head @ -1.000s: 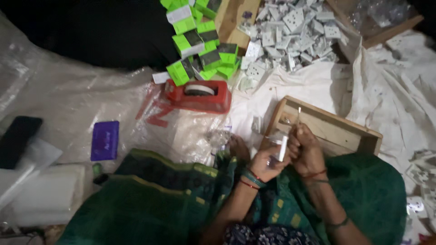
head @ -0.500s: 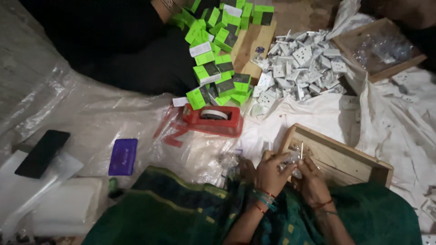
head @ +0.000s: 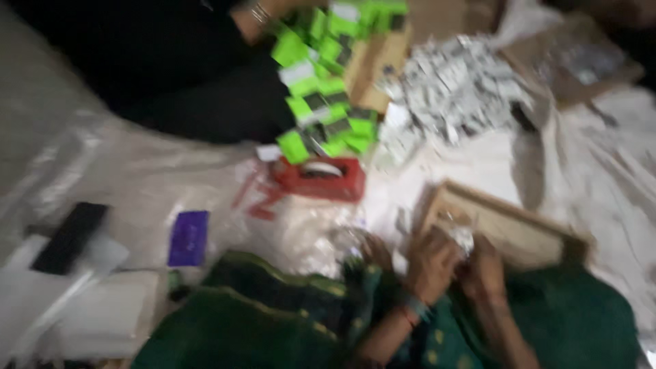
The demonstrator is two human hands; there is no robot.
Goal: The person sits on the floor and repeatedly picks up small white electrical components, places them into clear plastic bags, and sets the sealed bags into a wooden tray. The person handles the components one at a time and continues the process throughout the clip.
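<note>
both hands meet over the wooden tray (head: pixel 526 236). left hand (head: pixel 430 263) and right hand (head: pixel 482 266) pinch a small crinkly clear packet (head: pixel 459 232); blurred. looks light, flimsy, slippery; best held by its edges.

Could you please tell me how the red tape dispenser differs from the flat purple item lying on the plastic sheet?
The red tape dispenser is bulky and raised, with a pale roll set in its top; the purple item is thin and flat. The dispenser lies nearer the green boxes, the purple item nearer the black slab. Both rest on the plastic sheet, untouched.
</note>
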